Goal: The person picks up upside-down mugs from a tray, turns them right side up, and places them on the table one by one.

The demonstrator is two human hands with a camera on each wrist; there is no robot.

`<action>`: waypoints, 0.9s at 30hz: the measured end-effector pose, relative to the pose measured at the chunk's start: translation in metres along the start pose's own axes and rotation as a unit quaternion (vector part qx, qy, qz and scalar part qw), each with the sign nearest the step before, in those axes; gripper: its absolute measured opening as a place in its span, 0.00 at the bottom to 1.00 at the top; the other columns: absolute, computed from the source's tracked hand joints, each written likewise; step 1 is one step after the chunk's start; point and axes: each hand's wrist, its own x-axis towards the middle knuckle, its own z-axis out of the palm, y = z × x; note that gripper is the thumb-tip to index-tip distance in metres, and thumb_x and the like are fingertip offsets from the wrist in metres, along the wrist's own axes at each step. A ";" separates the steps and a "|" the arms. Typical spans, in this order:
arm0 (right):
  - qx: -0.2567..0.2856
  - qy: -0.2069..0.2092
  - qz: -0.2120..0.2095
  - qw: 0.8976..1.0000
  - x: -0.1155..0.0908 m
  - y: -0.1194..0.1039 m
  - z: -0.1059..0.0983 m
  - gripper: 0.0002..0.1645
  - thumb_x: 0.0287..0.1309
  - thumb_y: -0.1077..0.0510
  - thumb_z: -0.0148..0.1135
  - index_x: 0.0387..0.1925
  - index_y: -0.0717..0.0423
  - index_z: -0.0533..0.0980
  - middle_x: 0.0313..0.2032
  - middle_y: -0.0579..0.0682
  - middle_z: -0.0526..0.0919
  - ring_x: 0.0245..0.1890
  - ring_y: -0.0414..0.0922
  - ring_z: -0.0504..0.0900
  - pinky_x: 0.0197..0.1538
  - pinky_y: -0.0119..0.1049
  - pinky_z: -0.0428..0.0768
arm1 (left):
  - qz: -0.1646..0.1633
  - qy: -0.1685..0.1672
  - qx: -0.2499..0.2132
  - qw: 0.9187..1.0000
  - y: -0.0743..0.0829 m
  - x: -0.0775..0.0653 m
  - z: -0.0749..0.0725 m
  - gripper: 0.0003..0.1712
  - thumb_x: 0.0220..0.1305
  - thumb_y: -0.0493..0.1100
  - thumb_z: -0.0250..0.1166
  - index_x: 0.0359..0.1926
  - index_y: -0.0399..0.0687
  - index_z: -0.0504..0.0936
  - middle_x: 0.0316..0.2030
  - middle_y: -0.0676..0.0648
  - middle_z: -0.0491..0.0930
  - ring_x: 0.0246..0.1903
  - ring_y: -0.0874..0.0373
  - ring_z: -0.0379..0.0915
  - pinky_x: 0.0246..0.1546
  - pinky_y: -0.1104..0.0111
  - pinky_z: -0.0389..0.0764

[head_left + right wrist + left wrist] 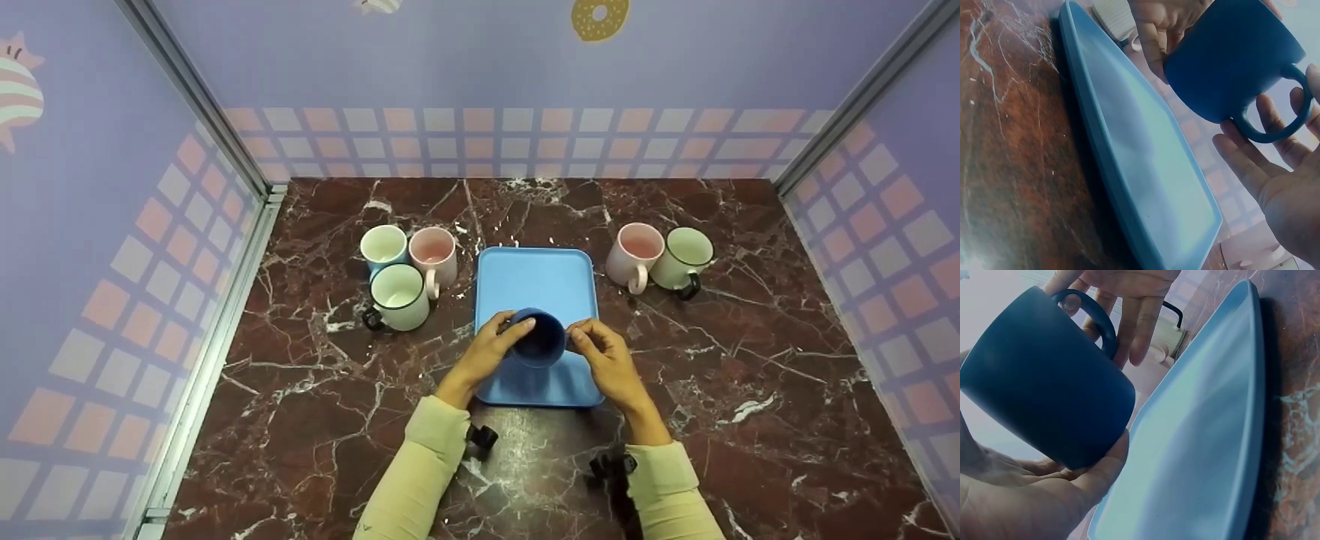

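Note:
A dark blue mug [538,341] is held above the light blue tray [536,281], its open top toward the head camera. My left hand [491,346] grips the mug's body from the left, thumb at the rim. On the other side my right hand [606,358] pinches the mug's handle, which in the right wrist view shows as a blue loop [1275,135] with fingers about it. From the left wrist view, the mug's side [1050,377] looks tilted, and a gap separates it from the tray.
Left of the tray stand a white-and-blue mug [384,246], a pink mug [435,255] and a black-rimmed pale mug [400,296]. To its right are another pink mug [636,253] and a pale mug with a black handle [682,259]. Patterned walls enclose the marbled table [750,360].

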 end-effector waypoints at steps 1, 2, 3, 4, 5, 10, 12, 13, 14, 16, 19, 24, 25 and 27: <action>-0.005 0.002 0.003 1.000 0.000 0.000 0.000 0.16 0.69 0.62 0.52 0.35 0.77 0.71 0.39 0.52 0.81 0.44 0.44 0.84 0.50 0.45 0.83 | -0.002 -0.003 -0.003 1.000 -0.004 0.003 -0.001 0.29 0.67 0.46 0.59 0.64 0.35 0.66 0.45 0.45 0.76 0.44 0.47 0.79 0.49 0.59 0.80; -0.008 0.008 0.006 1.000 0.001 0.000 0.001 0.16 0.69 0.61 0.52 0.35 0.75 0.72 0.38 0.53 0.81 0.43 0.44 0.84 0.49 0.47 0.83 | -0.007 -0.005 -0.005 1.000 -0.009 0.006 -0.002 0.30 0.68 0.46 0.58 0.66 0.37 0.64 0.47 0.45 0.74 0.47 0.43 0.78 0.51 0.55 0.80; -0.013 0.013 0.011 1.000 0.001 0.000 0.002 0.16 0.69 0.60 0.52 0.34 0.74 0.72 0.37 0.53 0.81 0.42 0.44 0.84 0.48 0.50 0.83 | -0.008 -0.006 -0.004 1.000 -0.010 0.006 -0.002 0.31 0.69 0.47 0.57 0.68 0.40 0.62 0.48 0.44 0.72 0.49 0.40 0.76 0.52 0.52 0.79; -0.017 0.018 0.016 1.000 0.001 0.000 0.002 0.16 0.69 0.60 0.53 0.34 0.73 0.72 0.37 0.53 0.82 0.42 0.45 0.85 0.47 0.52 0.83 | -0.011 -0.008 -0.004 1.000 -0.011 0.007 -0.002 0.31 0.70 0.48 0.55 0.69 0.42 0.61 0.50 0.43 0.69 0.51 0.36 0.75 0.52 0.50 0.79; -0.022 0.023 0.022 0.999 0.002 0.000 0.003 0.16 0.69 0.59 0.53 0.33 0.72 0.73 0.36 0.54 0.82 0.41 0.45 0.85 0.45 0.53 0.83 | -0.013 -0.009 -0.002 1.000 -0.012 0.007 -0.002 0.31 0.71 0.50 0.54 0.70 0.45 0.60 0.52 0.43 0.67 0.52 0.34 0.74 0.52 0.49 0.79; -0.029 0.050 0.050 0.997 0.002 0.001 0.004 0.17 0.69 0.57 0.54 0.33 0.71 0.73 0.34 0.56 0.83 0.37 0.51 0.86 0.36 0.54 0.84 | -0.016 -0.029 -0.007 0.999 -0.015 0.006 -0.001 0.29 0.72 0.56 0.51 0.71 0.56 0.61 0.62 0.39 0.63 0.52 0.35 0.74 0.49 0.49 0.80; -0.029 0.059 0.060 0.996 0.002 0.001 0.004 0.17 0.69 0.56 0.54 0.34 0.70 0.73 0.34 0.57 0.84 0.36 0.55 0.86 0.33 0.51 0.85 | -0.012 -0.041 -0.007 0.999 -0.016 0.006 0.000 0.29 0.71 0.57 0.52 0.70 0.58 0.63 0.62 0.38 0.66 0.52 0.38 0.75 0.52 0.48 0.79; -0.028 0.061 0.064 0.996 0.002 0.001 0.004 0.17 0.69 0.56 0.54 0.34 0.70 0.74 0.33 0.58 0.85 0.36 0.56 0.86 0.32 0.50 0.85 | -0.007 -0.047 -0.001 0.999 -0.016 0.005 0.001 0.29 0.70 0.57 0.54 0.69 0.59 0.64 0.62 0.39 0.68 0.54 0.42 0.75 0.55 0.49 0.77; -0.029 0.064 0.067 0.995 0.002 0.001 0.004 0.18 0.69 0.55 0.54 0.35 0.69 0.74 0.33 0.59 0.85 0.36 0.58 0.86 0.31 0.49 0.85 | 0.001 -0.052 0.007 0.999 -0.017 0.005 0.001 0.29 0.69 0.57 0.56 0.68 0.59 0.65 0.61 0.40 0.70 0.56 0.45 0.73 0.59 0.50 0.74; -0.033 0.070 0.076 0.994 0.002 0.001 0.003 0.19 0.69 0.54 0.53 0.35 0.69 0.74 0.33 0.61 0.85 0.36 0.59 0.86 0.29 0.48 0.85 | 0.022 -0.061 0.025 0.998 -0.018 0.005 0.002 0.31 0.66 0.54 0.62 0.68 0.58 0.65 0.61 0.43 0.71 0.60 0.48 0.69 0.65 0.52 0.66; -0.042 0.078 0.087 0.992 0.003 0.000 0.003 0.20 0.69 0.52 0.53 0.35 0.69 0.74 0.33 0.62 0.84 0.35 0.57 0.87 0.29 0.50 0.84 | 0.059 -0.069 0.053 0.994 -0.019 0.005 0.003 0.39 0.58 0.49 0.70 0.68 0.55 0.64 0.63 0.45 0.70 0.64 0.47 0.63 0.69 0.52 0.57; -0.057 0.080 0.107 0.989 0.003 -0.001 0.003 0.23 0.69 0.49 0.53 0.35 0.68 0.73 0.32 0.63 0.81 0.34 0.52 0.86 0.30 0.56 0.83 | 0.077 -0.056 0.070 0.993 -0.019 0.005 0.005 0.44 0.52 0.45 0.75 0.67 0.52 0.63 0.62 0.41 0.70 0.63 0.42 0.65 0.68 0.49 0.59; -0.058 0.077 0.111 0.989 0.003 -0.001 0.003 0.23 0.70 0.48 0.52 0.35 0.68 0.73 0.32 0.63 0.81 0.34 0.52 0.86 0.32 0.57 0.83 | 0.074 -0.049 0.073 0.993 -0.019 0.004 0.005 0.44 0.51 0.45 0.76 0.67 0.52 0.64 0.61 0.42 0.71 0.63 0.42 0.65 0.68 0.50 0.60; -0.062 0.069 0.121 0.988 0.003 -0.002 0.003 0.24 0.70 0.48 0.52 0.35 0.69 0.73 0.33 0.62 0.80 0.34 0.53 0.86 0.35 0.60 0.82 | 0.066 -0.032 0.081 0.994 -0.020 0.005 0.005 0.43 0.50 0.46 0.76 0.66 0.54 0.66 0.61 0.44 0.73 0.62 0.44 0.66 0.68 0.51 0.60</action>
